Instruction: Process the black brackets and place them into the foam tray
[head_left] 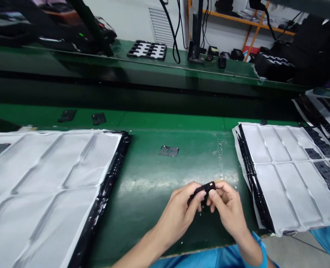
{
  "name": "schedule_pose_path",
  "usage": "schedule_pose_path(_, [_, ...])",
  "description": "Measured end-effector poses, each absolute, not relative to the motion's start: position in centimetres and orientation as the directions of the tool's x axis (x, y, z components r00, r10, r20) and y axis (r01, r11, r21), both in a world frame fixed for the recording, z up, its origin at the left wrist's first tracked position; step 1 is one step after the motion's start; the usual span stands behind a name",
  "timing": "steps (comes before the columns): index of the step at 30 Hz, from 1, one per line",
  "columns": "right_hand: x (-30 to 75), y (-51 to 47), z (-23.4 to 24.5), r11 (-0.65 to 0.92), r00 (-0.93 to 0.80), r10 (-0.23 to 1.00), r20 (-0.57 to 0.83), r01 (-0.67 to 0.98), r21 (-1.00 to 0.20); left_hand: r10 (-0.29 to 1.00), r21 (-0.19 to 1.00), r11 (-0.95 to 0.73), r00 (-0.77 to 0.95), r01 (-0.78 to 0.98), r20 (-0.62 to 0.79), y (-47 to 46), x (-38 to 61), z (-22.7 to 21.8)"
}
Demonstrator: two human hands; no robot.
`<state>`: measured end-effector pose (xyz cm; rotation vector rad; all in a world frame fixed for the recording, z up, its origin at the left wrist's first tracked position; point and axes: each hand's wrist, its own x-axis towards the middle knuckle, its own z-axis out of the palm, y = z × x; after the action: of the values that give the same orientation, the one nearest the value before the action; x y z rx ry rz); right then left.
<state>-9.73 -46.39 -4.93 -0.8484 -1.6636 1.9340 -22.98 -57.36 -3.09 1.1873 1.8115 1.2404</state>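
Between my two hands, above the front of the green table, is a small black plastic part (201, 190) with a tiny pale spot near its right end. My left hand (180, 204) grips its left side between thumb and fingers. On the other end, the thumb and fingers of my right hand (228, 206) pinch it. Much of the part is hidden behind the fingers. Farther back on the table lies a flat dark plate-like part (169, 150) with cutouts, apart from both hands.
At the left is a stack of black trays with a white lined sheet (50, 163) on top. Another white-covered tray stack (288, 178) at the right holds several dark parts. Two dark parts (98, 118) lie on the bright green strip (154, 121). A shelf (120, 61) runs behind.
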Motion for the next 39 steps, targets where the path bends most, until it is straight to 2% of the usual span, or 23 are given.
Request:
schedule_pose_path(3, [-9.1, -46.0, -4.4, -0.084, -0.724, 0.678, -0.128, 0.097, -0.992, 0.928, 0.873, 0.127, -0.368, 0.47, 0.063, -57.5, -22.9, -2.9])
schedule_pose_path(6, [-9.0, -45.7, -4.1, -0.058, -0.729, 0.677, -0.099, 0.081, -0.995, 0.927, 0.84, 0.078, -0.35, 0.537, 0.138, -57.6, -23.0, -2.8])
schedule_pose_path(13, [-9.6, -45.9, -5.4, -0.178, -0.676, 0.721, -0.153, 0.033, -0.984, 0.908, 0.809, 0.012, -0.346, 0.587, 0.238, -57.4, -22.7, -3.4])
schedule_pose_path(18, [-9.8, -46.0, -6.7, -0.28, -0.69, 0.7, -0.181, -0.032, -0.96, 0.91, 0.8, 0.025, -0.345, 0.6, 0.23, -57.4, -22.5, -3.8])
schedule_pose_path(24, [-10.2, -46.4, -7.4, -0.289, -0.641, 0.742, -0.195, -0.044, -0.956, 0.923, 0.834, 0.082, -0.357, 0.546, 0.144, -57.3, -22.6, -3.7])
schedule_pose_path(39, [-9.8, -46.7, -7.9, -0.3, -0.622, 0.755, -0.209, -0.044, -0.953, 0.917, 0.833, 0.056, -0.359, 0.55, 0.175, -57.8, -22.2, -4.0])
